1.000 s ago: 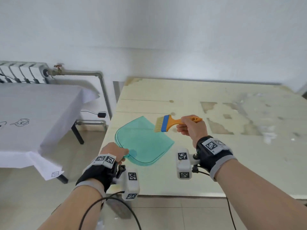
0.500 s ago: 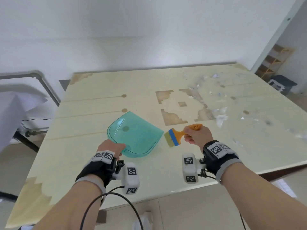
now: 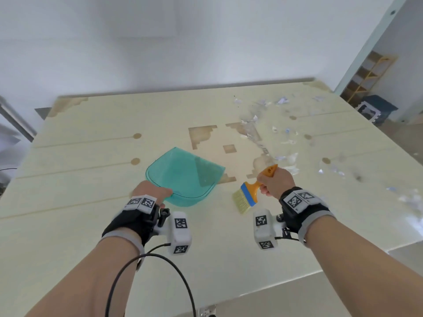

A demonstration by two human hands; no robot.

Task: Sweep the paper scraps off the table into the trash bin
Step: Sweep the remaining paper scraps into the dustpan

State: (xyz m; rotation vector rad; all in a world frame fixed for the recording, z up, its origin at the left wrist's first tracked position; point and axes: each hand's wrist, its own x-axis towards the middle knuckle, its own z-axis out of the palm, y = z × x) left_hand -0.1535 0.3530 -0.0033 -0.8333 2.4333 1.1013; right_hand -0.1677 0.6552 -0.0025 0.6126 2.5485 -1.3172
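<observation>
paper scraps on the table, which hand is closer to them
Right. The right hand, gripping the brush, sits just short of the nearest paper scraps. The left hand holds the dustpan well off to their left.

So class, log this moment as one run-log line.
left hand: holds teal dustpan | right hand: grips brush, bristles down | paper scraps: on table, unswept

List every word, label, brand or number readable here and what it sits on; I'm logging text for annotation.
No readable words, brands or numbers in this view.
Wrist bands: black-and-white square code patterns only, no letters.
White wrist boxes: the same kind of code squares, no text.
Brush and dustpan: no visible print.
Paper scraps: too small and blurred to tell.
</observation>
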